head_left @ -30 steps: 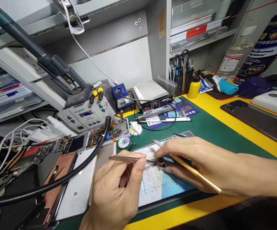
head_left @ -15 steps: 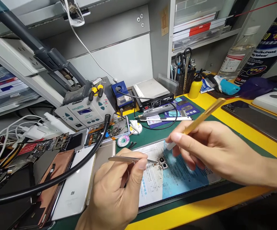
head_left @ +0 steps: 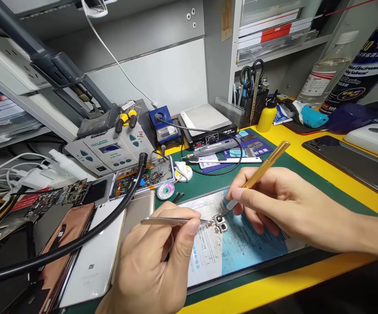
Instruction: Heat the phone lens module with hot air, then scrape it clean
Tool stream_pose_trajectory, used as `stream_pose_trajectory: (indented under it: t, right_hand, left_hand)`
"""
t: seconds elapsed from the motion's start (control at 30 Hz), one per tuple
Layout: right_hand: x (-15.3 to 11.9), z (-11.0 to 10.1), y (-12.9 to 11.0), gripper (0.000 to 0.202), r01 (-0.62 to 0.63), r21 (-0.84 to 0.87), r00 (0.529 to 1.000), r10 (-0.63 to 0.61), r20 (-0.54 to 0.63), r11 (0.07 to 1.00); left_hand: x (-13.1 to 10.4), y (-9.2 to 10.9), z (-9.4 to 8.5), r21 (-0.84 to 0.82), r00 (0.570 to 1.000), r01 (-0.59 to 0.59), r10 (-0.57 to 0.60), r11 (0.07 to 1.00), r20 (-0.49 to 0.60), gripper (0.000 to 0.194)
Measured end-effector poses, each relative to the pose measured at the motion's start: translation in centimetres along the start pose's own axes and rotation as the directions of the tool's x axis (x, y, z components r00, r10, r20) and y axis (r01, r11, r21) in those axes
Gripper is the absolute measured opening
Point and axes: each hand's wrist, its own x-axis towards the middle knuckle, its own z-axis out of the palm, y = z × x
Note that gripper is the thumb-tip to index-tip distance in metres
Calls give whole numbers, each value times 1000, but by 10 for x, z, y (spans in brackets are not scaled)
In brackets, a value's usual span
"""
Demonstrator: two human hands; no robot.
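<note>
My left hand (head_left: 158,257) pinches a pair of metal tweezers (head_left: 165,221), whose tips reach the left side of a small dual camera module (head_left: 223,226). The module lies on a worn white and blue printed sheet (head_left: 205,253), its two lenses facing up. My right hand (head_left: 274,200) is closed in a pen grip around a slim gold-handled tool (head_left: 267,165). This tool has a pale, narrow tip that comes down at the module's upper lens; its exact kind and whether it touches cannot be told.
At left lie several phones, including a white one (head_left: 92,257), crossed by a thick black hose (head_left: 123,209). Behind are a parts tray (head_left: 159,174), a solder spool (head_left: 165,191), a grey rework station (head_left: 110,148) and a heating plate (head_left: 205,120). A yellow bottle (head_left: 267,115) stands back right.
My right hand has lowered the gold-handled tool leftward, bringing its tip to the camera module. My left hand keeps the tweezers at the module. The view has shifted slightly.
</note>
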Motion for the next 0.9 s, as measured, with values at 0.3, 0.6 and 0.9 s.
stream_pose_trajectory:
  t: [0.3,0.6,0.9]
  right_hand:
    - [1,-1,-1,21,-7,-24,1000,7,2,1000]
    - [0,-1,-2,23,-16,-71,1000,16,9,997]
    - [0,-2,-2,20,-15,-54,1000,16,10,998]
  left_hand:
    - [-1,1,0,-16,1000,9,-10,1000,-11,20]
    - [1,1,2,-18,1000,24,-24,1000,-10,20]
    - [-2,2,-2,32,999,47,-47,998,-1,16]
